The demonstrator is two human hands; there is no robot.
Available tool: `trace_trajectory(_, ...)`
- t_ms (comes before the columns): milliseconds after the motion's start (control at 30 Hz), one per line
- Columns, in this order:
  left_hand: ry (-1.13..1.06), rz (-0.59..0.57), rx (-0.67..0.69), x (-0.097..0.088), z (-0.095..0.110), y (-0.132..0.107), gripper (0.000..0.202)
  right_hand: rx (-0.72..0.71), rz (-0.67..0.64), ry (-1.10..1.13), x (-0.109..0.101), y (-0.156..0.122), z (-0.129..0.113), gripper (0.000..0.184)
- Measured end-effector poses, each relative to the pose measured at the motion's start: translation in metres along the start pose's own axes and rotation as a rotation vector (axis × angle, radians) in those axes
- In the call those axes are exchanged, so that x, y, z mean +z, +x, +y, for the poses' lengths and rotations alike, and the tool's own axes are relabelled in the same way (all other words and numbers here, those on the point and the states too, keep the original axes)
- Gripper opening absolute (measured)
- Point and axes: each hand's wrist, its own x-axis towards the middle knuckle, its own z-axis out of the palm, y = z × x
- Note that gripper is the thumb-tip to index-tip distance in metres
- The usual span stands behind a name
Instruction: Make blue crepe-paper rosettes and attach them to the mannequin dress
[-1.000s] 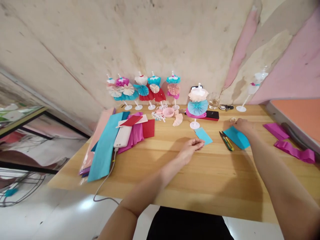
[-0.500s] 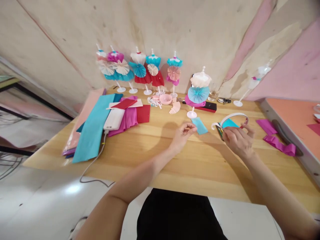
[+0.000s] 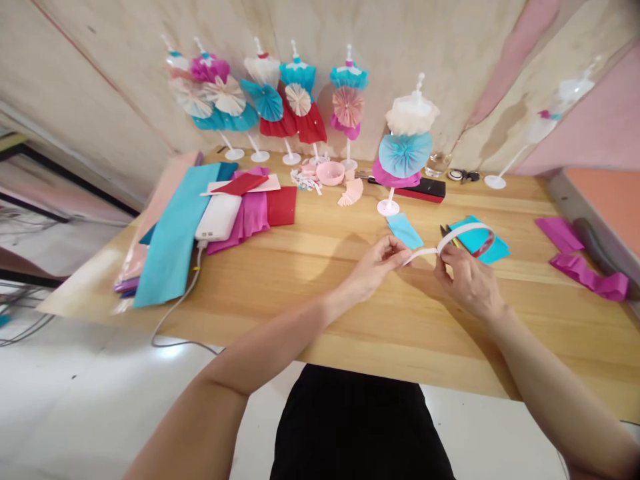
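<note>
A roll of white tape point(image 3: 464, 230) with a reddish inner side is held in my right hand point(image 3: 469, 279), whose fingers close round its lower left part. My left hand point(image 3: 376, 263) pinches the free end of the tape, and a short strip spans the gap between both hands. Just beyond my left fingers lies a light blue crepe paper piece point(image 3: 404, 230). Behind the roll are brighter blue paper pieces point(image 3: 495, 251) and partly hidden scissors point(image 3: 445, 233). A miniature dress stand point(image 3: 389, 206) with a pleated blue fan point(image 3: 405, 155) stands past the light blue piece.
Several dressed stands point(image 3: 299, 100) line the wall. Folded crepe paper point(image 3: 167, 253) and a white power bank point(image 3: 218, 219) with a cable lie left. Near the back are a pink bowl point(image 3: 331, 173) and a black box point(image 3: 427, 189). Magenta strips point(image 3: 590, 275) lie right, beside an orange-topped case point(image 3: 600, 193).
My left hand has moved right and now grips the tape's end. The roll sits slightly lower, with a strip stretched between my hands. The whole view has shifted a little.
</note>
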Motion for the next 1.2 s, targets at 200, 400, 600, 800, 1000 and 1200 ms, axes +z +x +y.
trace_trajectory(200,0.123,-0.038,0.008,0.002,0.001,-0.002,0.022,0.160,0.028,-0.071,-0.005,0.003,-0.012,0.034)
trace_trajectory(400,0.166,-0.084,0.048,0.002,-0.008,-0.003,0.021,0.210,0.024,-0.044,-0.009,0.002,-0.014,0.026)
trace_trajectory(600,0.209,-0.028,0.061,-0.001,-0.011,-0.002,0.020,0.225,-0.051,-0.059,-0.008,0.000,-0.015,0.026)
trace_trajectory(800,0.216,0.124,0.049,-0.002,-0.007,-0.001,0.025,0.180,-0.069,-0.136,-0.006,-0.005,-0.017,0.030)
trace_trajectory(1000,-0.127,-0.059,-0.166,0.008,-0.014,-0.009,0.032,0.128,-0.043,-0.148,-0.003,-0.005,-0.021,0.030)
trace_trajectory(1200,-0.327,-0.026,-0.288,0.005,-0.021,-0.008,0.028,0.097,-0.006,-0.196,-0.007,-0.002,-0.024,0.033)
